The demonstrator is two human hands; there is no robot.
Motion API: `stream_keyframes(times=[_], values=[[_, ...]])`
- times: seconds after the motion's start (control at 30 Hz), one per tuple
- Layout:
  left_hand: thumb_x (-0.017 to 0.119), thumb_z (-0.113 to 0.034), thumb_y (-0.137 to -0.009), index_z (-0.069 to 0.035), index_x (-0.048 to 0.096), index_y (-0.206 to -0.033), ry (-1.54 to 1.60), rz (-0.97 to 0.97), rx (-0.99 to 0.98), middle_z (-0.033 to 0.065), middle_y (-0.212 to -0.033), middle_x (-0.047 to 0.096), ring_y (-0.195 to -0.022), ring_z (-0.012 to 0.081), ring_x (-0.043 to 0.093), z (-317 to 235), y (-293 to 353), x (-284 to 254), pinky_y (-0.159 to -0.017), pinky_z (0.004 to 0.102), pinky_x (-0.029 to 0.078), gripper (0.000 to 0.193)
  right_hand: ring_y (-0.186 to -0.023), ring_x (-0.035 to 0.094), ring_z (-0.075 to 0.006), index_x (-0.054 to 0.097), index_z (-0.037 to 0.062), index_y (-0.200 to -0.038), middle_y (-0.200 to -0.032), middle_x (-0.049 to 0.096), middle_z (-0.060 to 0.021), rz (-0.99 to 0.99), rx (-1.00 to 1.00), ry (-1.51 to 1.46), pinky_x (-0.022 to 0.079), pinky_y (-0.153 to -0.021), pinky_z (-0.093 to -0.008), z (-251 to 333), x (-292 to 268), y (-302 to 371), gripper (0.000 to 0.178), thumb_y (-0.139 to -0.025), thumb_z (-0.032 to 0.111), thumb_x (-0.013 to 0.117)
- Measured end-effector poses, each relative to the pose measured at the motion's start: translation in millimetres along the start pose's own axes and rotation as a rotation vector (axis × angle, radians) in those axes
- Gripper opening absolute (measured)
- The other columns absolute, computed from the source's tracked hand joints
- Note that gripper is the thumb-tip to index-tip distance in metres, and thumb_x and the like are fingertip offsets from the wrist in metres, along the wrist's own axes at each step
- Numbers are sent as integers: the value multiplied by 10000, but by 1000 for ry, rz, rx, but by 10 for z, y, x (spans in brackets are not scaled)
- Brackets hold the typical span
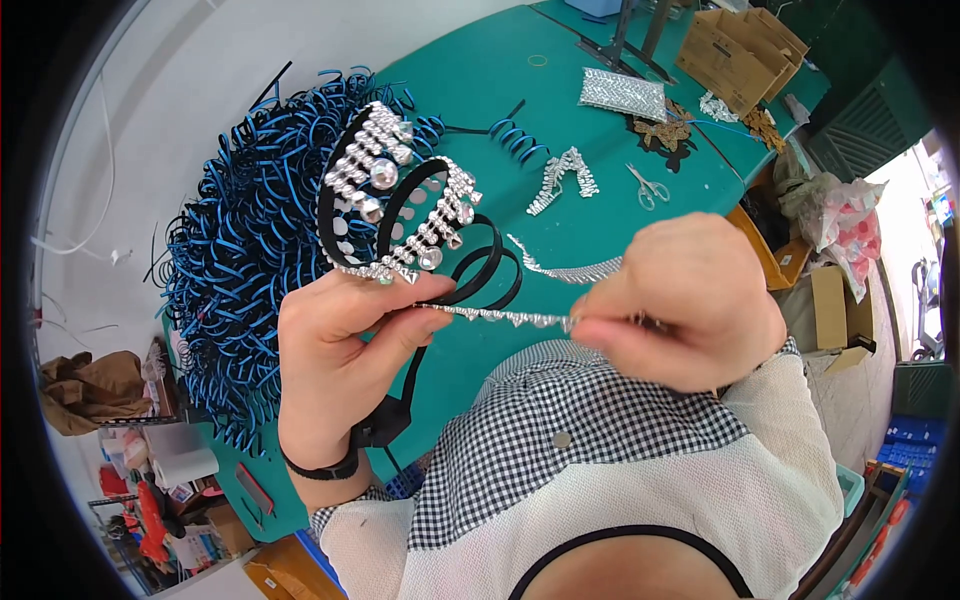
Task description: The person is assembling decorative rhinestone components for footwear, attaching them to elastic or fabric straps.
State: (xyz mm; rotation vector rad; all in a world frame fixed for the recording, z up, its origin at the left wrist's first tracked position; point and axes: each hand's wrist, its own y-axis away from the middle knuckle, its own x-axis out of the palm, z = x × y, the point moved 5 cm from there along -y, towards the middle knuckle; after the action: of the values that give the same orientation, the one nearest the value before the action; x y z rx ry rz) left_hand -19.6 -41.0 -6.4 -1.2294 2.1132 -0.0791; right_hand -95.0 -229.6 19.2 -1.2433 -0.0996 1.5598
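Observation:
My left hand point(335, 355) is closed on a black band point(327, 215) that curls above it in several loops and is studded with silver rhinestones. Between finger and thumb it also pinches one end of a silver rhinestone chain point(490, 315). The chain stretches across to my right hand point(685, 305), whose thumb and curled fingers grip the other part. A bare stretch of the black band coils behind the chain. Past my right hand, a silver strip point(580, 272) lies on the green table point(460, 70), partly hidden by that hand.
A large heap of blue-and-black curled strips point(225, 250) covers the left side. Farther off lie a single curl point(518, 142), a bent rhinestone piece point(565, 180), scissors point(648, 188), a silver packet point(622, 95) and a cardboard box point(740, 60). Pliers point(252, 512) rest at the near left edge.

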Motion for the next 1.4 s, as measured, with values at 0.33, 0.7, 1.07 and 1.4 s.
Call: stream_keyframes(times=[0.33,0.7,1.07,1.4], values=[[769,-49,-618,2,691,-830,258,60,-82,76,-651,632,-578,96,595,-18,-31,21,-508,188,440,231,-513,561,-108,663,27,-764,-650,627,-48,47,329,-299,389,-451,-222,-422,-31,27,67,-733,86,676],[738,2,-632,54,672,-761,474,101,-159,135,-691,664,-545,98,602,130,-17,107,-506,178,432,154,-543,562,-93,648,15,-781,-679,636,-46,59,285,-436,405,-479,-208,-601,45,-3,79,-755,86,671],[755,16,-587,68,665,-717,693,138,-135,122,-674,635,-606,149,592,282,-44,191,-556,228,433,167,-555,519,-42,649,9,-831,-638,607,-24,100,321,-682,399,-486,-203,-768,235,-7,164,-773,161,660],[736,-52,-674,72,653,-730,950,156,75,121,-672,624,-572,181,587,418,-83,407,-517,269,441,160,-564,565,-56,648,9,-942,-718,625,-22,279,526,-1018,414,-470,-184,-813,481,48,186,-815,145,636]])
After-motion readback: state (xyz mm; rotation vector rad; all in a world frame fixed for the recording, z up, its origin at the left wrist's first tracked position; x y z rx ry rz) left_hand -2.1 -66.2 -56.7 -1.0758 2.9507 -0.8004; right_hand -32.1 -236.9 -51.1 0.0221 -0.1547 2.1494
